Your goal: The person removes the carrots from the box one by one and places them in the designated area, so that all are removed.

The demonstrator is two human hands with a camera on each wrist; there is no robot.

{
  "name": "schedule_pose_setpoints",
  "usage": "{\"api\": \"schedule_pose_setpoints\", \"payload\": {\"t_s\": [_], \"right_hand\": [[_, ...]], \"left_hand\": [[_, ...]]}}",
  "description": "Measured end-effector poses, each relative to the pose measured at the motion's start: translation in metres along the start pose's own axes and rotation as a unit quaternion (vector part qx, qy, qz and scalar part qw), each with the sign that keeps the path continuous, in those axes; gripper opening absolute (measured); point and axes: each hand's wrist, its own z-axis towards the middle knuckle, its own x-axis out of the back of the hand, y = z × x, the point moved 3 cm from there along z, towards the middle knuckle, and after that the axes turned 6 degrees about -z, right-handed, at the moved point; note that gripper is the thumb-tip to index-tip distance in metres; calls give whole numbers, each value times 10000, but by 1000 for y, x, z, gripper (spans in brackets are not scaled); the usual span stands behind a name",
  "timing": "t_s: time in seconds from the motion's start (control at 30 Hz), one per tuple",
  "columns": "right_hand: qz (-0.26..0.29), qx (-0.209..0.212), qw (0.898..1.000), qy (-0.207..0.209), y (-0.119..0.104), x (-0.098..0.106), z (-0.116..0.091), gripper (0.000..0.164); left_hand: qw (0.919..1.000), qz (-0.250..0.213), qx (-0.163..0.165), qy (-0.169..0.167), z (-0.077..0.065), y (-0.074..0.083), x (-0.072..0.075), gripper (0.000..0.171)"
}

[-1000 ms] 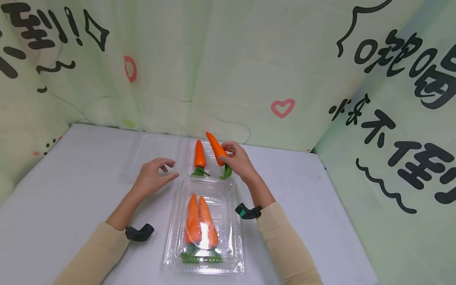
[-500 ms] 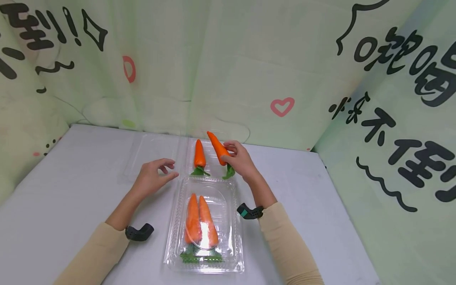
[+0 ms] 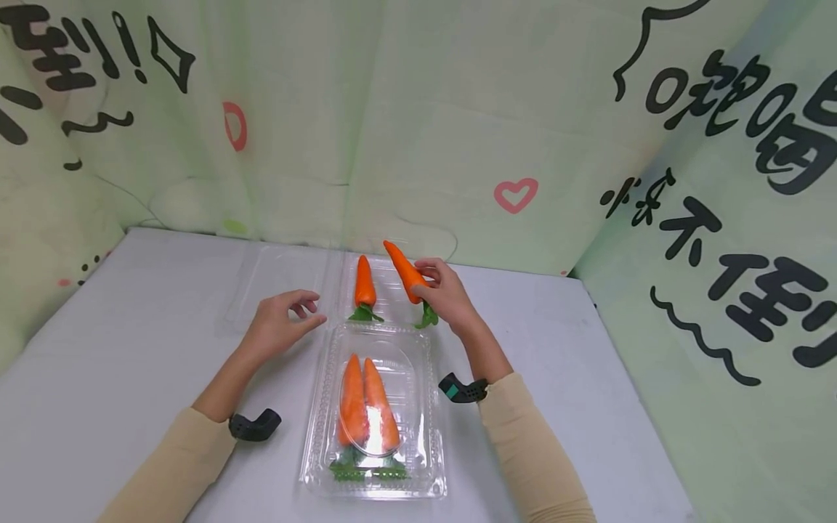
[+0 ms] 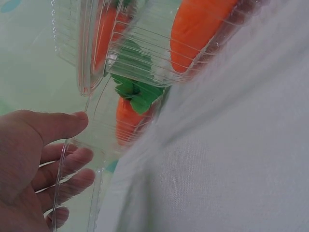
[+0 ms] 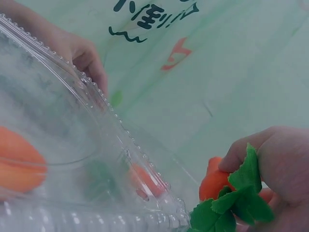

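The held carrot (image 3: 405, 271) is positioned over the right part of the rear tray (image 3: 389, 287), tilted, with its tip directed up and left and its leaves toward the front; contact with the tray floor cannot be confirmed.

From the left, a clear lid panel (image 3: 271, 280) is laid out on the table (image 3: 163, 327). The left hand (image 3: 282, 321) is held near the tray's left side, with a moderate gap between thumb and fingers; nothing is gripped, and contact with the plastic cannot be told. This position is judged suitable for steadying light plastic.

In front, two carrots (image 3: 354, 407) are enclosed in the front container (image 3: 421, 436), which should not be knocked. Behind it, the lying carrot (image 3: 365, 285) is set lengthwise in the tray; a parallel alignment beside it is judged the best fit.

At the right, the held carrot is pinched near its leaf end by the thumb and fingers of the right hand (image 3: 445, 294). Pressure should be light, and the leaves should be guided clear of the tray edge.
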Motion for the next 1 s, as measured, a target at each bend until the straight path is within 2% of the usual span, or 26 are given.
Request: {"api": "schedule_pose_setpoints", "payload": {"t_s": [0.2, 0.53, 1.0], "right_hand": [[26, -60, 10000, 67, 2, 3, -2, 44], [-55, -216, 9997, 132, 7, 8, -5, 43], [-43, -238, 9993, 277, 20, 20, -5, 45]], "left_hand": [[10000, 54, -43, 31, 0, 0, 1, 42], [9999, 61, 97, 15, -1, -2, 0, 42], [10000, 72, 6, 4, 1, 1, -1, 42]]}}
